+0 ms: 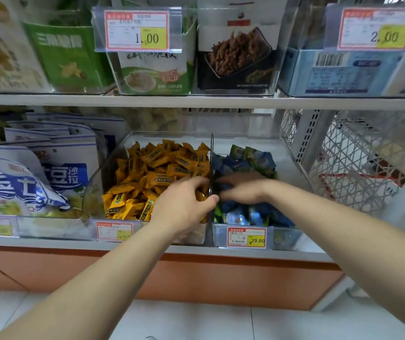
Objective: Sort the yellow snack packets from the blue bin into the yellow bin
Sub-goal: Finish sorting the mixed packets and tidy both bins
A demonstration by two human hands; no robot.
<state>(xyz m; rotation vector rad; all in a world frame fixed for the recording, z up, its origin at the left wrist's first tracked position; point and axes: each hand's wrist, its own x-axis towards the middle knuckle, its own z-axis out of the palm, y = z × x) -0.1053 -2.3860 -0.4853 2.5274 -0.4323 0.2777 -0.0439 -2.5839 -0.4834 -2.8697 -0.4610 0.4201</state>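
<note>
My left hand [184, 202] curls over the yellow bin [93, 192] of yellow packets [152, 168], and my blurred right hand [240, 190] lies among the blue bin's [286, 238] blue packets [257, 214]; I cannot tell whether either holds anything.

On the lower shelf [49, 242] we find two bins side by side, the left bin [98, 177] touching the right bin [294, 168]. Our left hand [184, 204] lies over the left bin's packets [152, 168], our right hand [240, 190] over the right bin's. Bags [24, 180] stand further left.
</note>
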